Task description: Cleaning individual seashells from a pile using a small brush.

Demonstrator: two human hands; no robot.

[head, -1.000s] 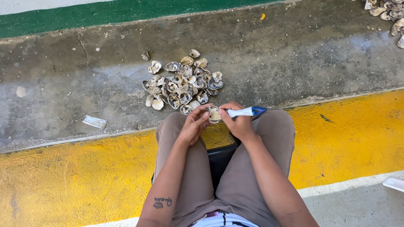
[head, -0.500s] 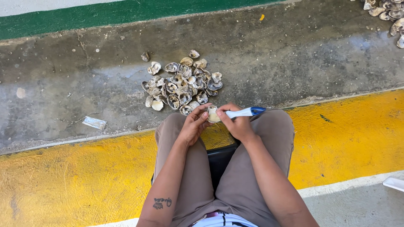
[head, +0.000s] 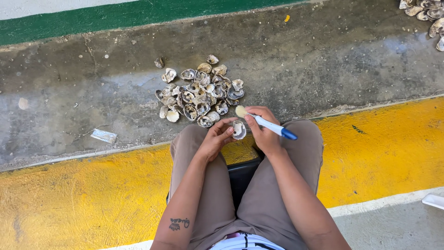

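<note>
My left hand [head: 215, 139] holds a single pale shell [head: 239, 129] between its fingertips, just above my knees. My right hand [head: 263, 129] grips a white brush with a blue handle end [head: 273, 127]; its pale bristle head [head: 241, 111] points away from me, lifted slightly above the shell. Both hands meet over the gap between my legs. A pile of several grey-brown shells [head: 199, 95] lies on the concrete just beyond my hands.
The wet concrete strip [head: 323, 60] runs between a green painted band [head: 115, 18] and a yellow painted band [head: 69, 199]. Another heap of shells [head: 425, 14] sits at the top right. A crumpled wrapper [head: 103, 135] lies left. A dark seat [head: 240, 178] shows between my legs.
The brush head has lifted off the shell and now points up past it; my left hand still holds the shell in the same spot.
</note>
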